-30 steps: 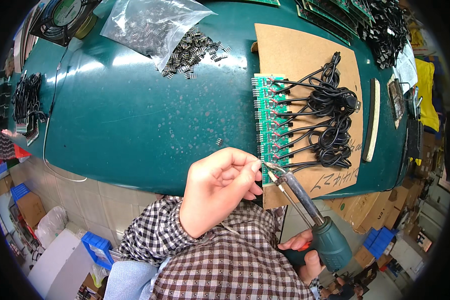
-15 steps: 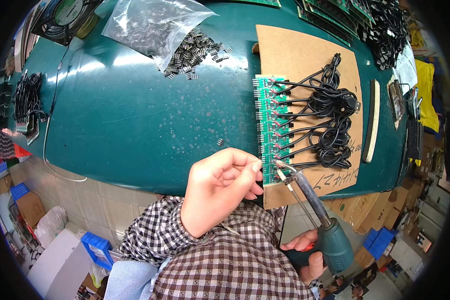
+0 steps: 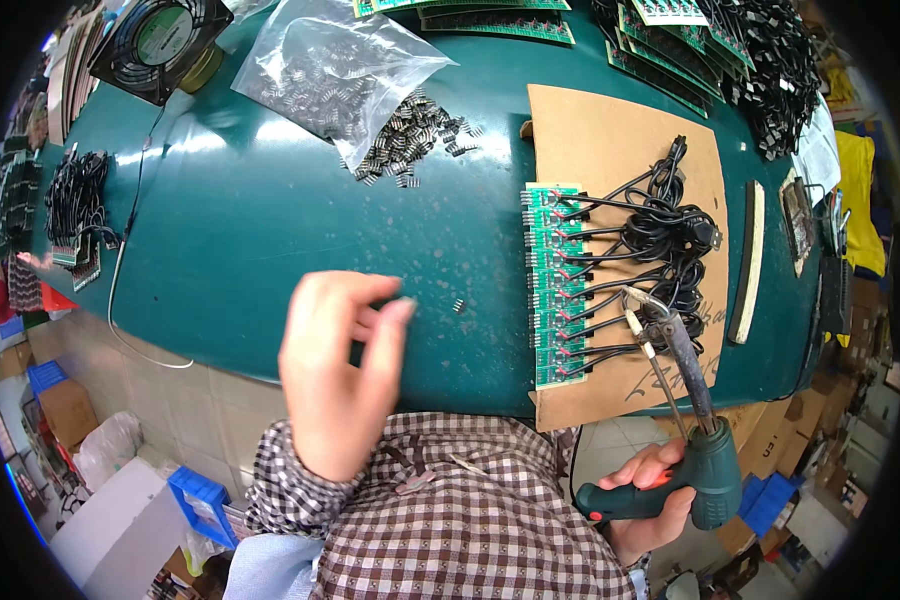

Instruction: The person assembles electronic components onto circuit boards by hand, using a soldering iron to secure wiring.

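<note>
My right hand [image 3: 655,495] is wrapped around the handle of a dark green soldering gun [image 3: 715,475]. Its hot tip, with a thin feed tube alongside, hovers over black cables [image 3: 670,225] to the right of a strip of green circuit boards [image 3: 558,290]. Red and black leads join those cables to the boards, and metal pins stick out along the strip's left edge. Off to the left, my left hand [image 3: 340,350] is raised over the table's near edge, slightly blurred. Its thumb and forefinger are apart, with nothing visible between them. A single small pin connector [image 3: 458,306] lies just beyond its fingertips.
Cardboard [image 3: 610,130] lies under the boards and cables. Farther back, a clear plastic bag [image 3: 320,75] spills loose pin connectors [image 3: 410,140]. A fan [image 3: 160,45] stands far left, stacked boards [image 3: 500,22] at the back, bundled cables [image 3: 770,80] far right. A pale strip [image 3: 747,265] lies right of the cardboard.
My left hand has moved left, away from the boards, and its pinch has parted. The soldering gun has shifted right, its tip lifted off the lower boards. The whole view has tilted slightly.
</note>
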Motion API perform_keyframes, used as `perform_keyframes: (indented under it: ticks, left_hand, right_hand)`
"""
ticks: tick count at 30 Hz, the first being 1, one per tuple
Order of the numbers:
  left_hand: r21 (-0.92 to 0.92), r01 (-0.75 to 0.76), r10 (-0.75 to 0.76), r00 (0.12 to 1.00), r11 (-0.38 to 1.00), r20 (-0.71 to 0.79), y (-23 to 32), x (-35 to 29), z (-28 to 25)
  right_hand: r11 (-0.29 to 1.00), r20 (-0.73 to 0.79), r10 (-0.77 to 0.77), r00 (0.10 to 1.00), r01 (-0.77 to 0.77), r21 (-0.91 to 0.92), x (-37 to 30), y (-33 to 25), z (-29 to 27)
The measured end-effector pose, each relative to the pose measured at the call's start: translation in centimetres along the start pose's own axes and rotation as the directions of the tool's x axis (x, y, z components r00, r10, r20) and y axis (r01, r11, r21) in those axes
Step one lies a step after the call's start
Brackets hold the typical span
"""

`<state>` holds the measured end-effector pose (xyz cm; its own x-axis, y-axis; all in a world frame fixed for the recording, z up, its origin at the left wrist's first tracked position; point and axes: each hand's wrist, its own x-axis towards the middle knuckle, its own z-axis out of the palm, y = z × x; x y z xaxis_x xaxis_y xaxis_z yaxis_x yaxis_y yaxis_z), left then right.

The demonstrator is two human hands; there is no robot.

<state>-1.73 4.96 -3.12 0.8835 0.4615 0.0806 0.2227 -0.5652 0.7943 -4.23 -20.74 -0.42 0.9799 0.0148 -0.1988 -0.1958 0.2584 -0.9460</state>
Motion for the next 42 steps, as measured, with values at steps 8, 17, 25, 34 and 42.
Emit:
perform_keyframes:
  ticks: [8, 17, 25, 34, 42]
  left_hand:
    - [0.167, -0.204, 0.188, 0.976, 0.965, 0.109, 0.9, -0.2, 3.2]
    - [-0.691, 0.569, -0.142, 0.807, 0.447, 0.573, 4.9, -1.7, 0.8]
    - [-0.741, 0.59, -0.113, 0.801, 0.321, 0.589, 6.4, -3.6, 2.9]
    - [-0.688, 0.659, -0.079, 0.737, 0.303, 0.671, 6.5, -4.0, 2.2]
    - [-0.497, 0.48, 0.001, 0.719, 0.723, 0.695, 5.9, -4.2, 0.7]
  right_hand:
    - [0.983, 0.065, 0.038, 0.997, -0.049, 0.175, -0.1, 0.1, -0.8]
    - [0.996, 0.055, 0.084, 0.995, -0.082, -0.038, 1.0, -1.0, 1.9]
    - [0.871, 0.187, 0.069, 0.98, 0.032, -0.49, 3.2, -1.4, 4.1]
    - [0.812, 0.327, -0.042, 0.944, 0.223, -0.539, 3.4, -0.5, 3.0]
    - [0.911, 0.177, 0.05, 0.983, 0.028, -0.411, 2.6, -1.2, 4.3]
